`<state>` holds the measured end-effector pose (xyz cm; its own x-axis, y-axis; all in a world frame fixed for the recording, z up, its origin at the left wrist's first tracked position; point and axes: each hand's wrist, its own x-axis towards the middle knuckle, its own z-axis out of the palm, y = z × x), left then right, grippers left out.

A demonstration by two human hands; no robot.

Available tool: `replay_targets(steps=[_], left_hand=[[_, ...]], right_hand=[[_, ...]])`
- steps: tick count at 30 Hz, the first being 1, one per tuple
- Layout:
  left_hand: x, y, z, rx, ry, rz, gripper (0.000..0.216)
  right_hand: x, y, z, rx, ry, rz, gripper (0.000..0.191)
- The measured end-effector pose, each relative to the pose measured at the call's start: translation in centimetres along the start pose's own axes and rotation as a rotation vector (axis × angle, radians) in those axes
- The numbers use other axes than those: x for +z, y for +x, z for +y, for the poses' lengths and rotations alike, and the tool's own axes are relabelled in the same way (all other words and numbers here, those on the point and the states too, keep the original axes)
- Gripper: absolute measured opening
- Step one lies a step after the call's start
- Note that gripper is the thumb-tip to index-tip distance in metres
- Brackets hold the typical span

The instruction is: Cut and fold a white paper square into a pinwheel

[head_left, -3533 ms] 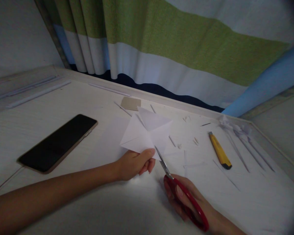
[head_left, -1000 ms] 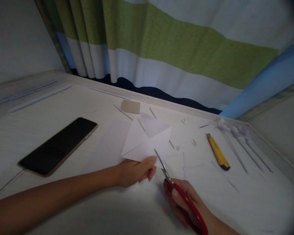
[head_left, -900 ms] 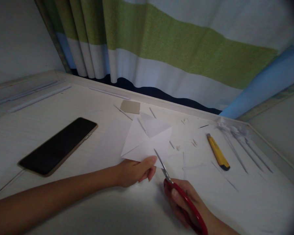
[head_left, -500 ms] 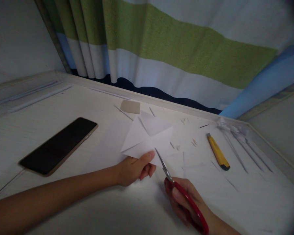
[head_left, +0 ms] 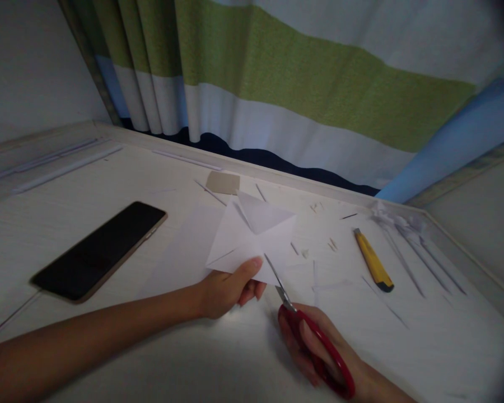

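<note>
My left hand (head_left: pixel 233 288) pinches the lower edge of a white square of paper (head_left: pixel 227 238), thumb on top and fingers curled beneath. Slits run from the paper's corners toward its middle, and one flap at the top stands slightly raised. In my right hand (head_left: pixel 315 341) is a pair of scissors (head_left: pixel 288 299) with red handles, my fingers wrapped around them. One blade lies over the paper's lower right corner, close to my left thumb; the other blade is mostly hidden under the sheet.
A phone (head_left: pixel 101 252) with a cable lies at left. Behind the paper sits a beige card (head_left: pixel 222 182). To the right are a yellow utility knife (head_left: pixel 373 260), small scraps and several thin sticks with crumpled white tops (head_left: pixel 407 224). A striped curtain (head_left: pixel 277 67) hangs behind the table.
The scissors' handles have spread a little and shifted slightly left, with the blades now around the paper's lower right edge. The paper has tilted slightly in my left hand.
</note>
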<state>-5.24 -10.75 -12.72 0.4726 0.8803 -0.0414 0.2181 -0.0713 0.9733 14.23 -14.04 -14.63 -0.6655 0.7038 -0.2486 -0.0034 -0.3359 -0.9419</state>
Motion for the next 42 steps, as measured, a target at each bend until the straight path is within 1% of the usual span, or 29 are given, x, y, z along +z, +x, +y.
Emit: replay_targets(steps=[2,9,13,17,19,24,28,37,42], left_hand=[[0.0,0.0,0.0,-0.007,0.004,0.009,0.049],[0.1,0.0,0.1,-0.038,0.033,-0.043,0.048],[0.0,-0.1,0.1,-0.031,0.055,-0.069,0.048],[-0.1,-0.1,0.1,-0.024,0.078,-0.121,0.049],[-0.1,-0.1,0.1,-0.015,0.087,-0.125,0.049],[-0.2,-0.2,0.5,-0.040,0.131,-0.143,0.048],[-0.4,-0.2,1.0,-0.051,0.192,-0.178,0.048],[0.0,-0.4,1.4,-0.113,0.197,-0.197,0.048],[-0.1,-0.4,1.3,-0.075,0.208,-0.205,0.048]], right_hand=[[-0.1,-0.1,0.0,0.009,-0.013,-0.021,0.044],[-0.1,-0.2,0.2,0.000,-0.030,-0.034,0.043],[-0.1,-0.3,0.4,-0.005,0.008,-0.051,0.041],[0.0,-0.3,0.2,-0.019,-0.024,-0.067,0.042],[0.0,-0.3,0.0,-0.017,-0.041,-0.063,0.042],[0.0,-0.2,0.1,-0.001,-0.062,-0.053,0.044],[0.1,-0.2,0.1,-0.004,-0.059,-0.070,0.045],[0.0,-0.5,-0.3,-0.073,-0.131,-0.098,0.044],[0.3,-0.4,-0.4,-0.039,-0.130,-0.069,0.044]])
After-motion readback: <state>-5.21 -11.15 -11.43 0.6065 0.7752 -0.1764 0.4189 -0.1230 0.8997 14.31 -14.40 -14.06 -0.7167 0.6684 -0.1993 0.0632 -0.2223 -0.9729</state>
